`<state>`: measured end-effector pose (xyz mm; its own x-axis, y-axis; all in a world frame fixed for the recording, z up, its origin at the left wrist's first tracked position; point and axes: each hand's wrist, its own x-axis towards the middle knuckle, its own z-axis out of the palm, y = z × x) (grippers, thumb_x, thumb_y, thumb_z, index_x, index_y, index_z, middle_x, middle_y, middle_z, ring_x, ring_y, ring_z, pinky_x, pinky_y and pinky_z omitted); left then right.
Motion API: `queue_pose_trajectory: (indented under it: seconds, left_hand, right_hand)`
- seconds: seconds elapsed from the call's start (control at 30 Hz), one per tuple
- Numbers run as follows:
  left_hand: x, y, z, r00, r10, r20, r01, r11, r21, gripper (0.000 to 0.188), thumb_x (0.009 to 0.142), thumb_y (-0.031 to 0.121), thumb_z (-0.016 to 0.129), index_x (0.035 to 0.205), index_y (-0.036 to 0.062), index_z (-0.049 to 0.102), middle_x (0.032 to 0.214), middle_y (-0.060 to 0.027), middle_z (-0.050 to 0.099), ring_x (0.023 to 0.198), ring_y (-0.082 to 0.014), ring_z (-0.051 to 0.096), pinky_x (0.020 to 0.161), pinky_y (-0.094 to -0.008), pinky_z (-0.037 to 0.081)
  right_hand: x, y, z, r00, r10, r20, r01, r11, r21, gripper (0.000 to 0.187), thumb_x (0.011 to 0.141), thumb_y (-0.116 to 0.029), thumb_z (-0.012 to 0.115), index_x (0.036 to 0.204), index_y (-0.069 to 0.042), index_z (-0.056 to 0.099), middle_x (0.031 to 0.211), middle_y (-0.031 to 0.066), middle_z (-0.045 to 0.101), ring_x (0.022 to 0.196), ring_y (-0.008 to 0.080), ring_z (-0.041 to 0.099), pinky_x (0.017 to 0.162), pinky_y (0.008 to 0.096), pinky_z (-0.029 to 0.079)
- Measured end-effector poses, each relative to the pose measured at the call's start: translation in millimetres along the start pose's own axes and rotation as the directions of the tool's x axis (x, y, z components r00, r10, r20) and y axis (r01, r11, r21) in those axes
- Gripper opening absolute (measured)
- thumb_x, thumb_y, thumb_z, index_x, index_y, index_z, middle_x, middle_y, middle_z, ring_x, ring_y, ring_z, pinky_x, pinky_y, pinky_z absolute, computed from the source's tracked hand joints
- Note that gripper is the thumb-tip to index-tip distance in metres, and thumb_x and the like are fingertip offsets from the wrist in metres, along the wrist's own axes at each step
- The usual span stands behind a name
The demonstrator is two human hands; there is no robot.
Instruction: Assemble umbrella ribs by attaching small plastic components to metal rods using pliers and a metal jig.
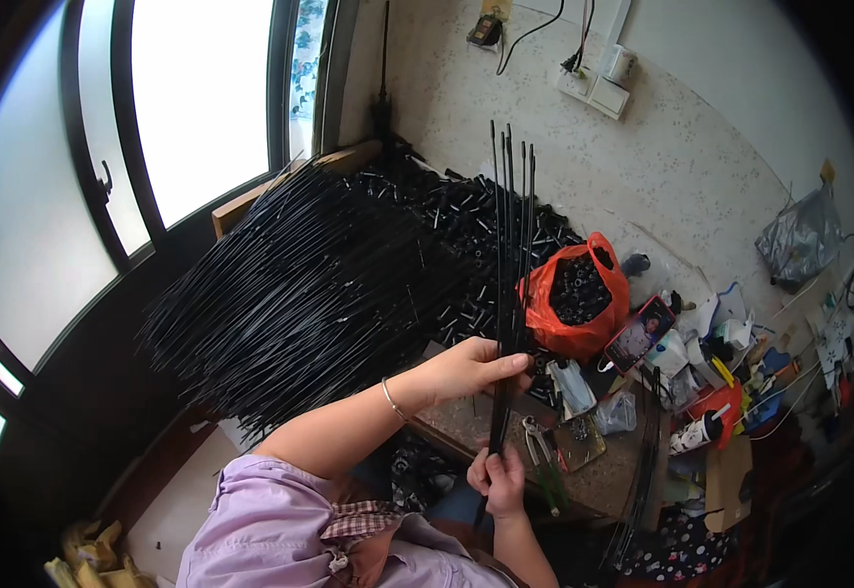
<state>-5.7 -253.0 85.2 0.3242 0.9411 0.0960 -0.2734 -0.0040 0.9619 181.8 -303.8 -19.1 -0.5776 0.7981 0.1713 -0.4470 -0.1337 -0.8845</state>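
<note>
Just left of the red bag, a bundle of thin black rods stands nearly upright, the left hand wrapped around it, thumb across, the right hand gripping lower, probably to steady it. Farther left of the bag, piled rods lie roughly aligned, likely against tangling.
</note>
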Motion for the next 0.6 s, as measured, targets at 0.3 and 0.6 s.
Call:
queue_pose_trajectory:
  seconds: [0.3,0.6]
  left_hand:
    - [-87.0,-22.3,-136.5,0.714,0.342,-0.611,0.666,-0.060,0.744,0.021,0.070,0.024,0.068,0.079,0.0061,0.061,0.083,-0.0116,0.058,0.080,-0.0268,0.059,0.065,-0.0394,0.049]
    - [-114.7,-18.9,-197.9,0.667,0.294,-0.684,0.666,0.176,0.725,0.016,0.068,0.020,0.069,0.077,0.0073,0.065,0.081,-0.0093,0.061,0.080,-0.0266,0.059,0.069,-0.0361,0.048]
  right_hand:
    - [15.2,-54.5,2.2,0.971,-0.193,-0.144,0.168,0.972,-0.166,0.022,0.093,-0.021,0.042,0.104,-0.003,0.047,0.058,0.0019,0.044,0.033,0.0052,0.030,0.034,0.0190,0.026]
    - [17.2,-54.0,1.3,0.942,-0.210,-0.261,0.139,0.954,-0.265,0.020,0.092,-0.019,0.046,0.101,-0.001,0.048,0.057,0.0032,0.047,0.037,0.0058,0.034,0.034,0.0176,0.027]
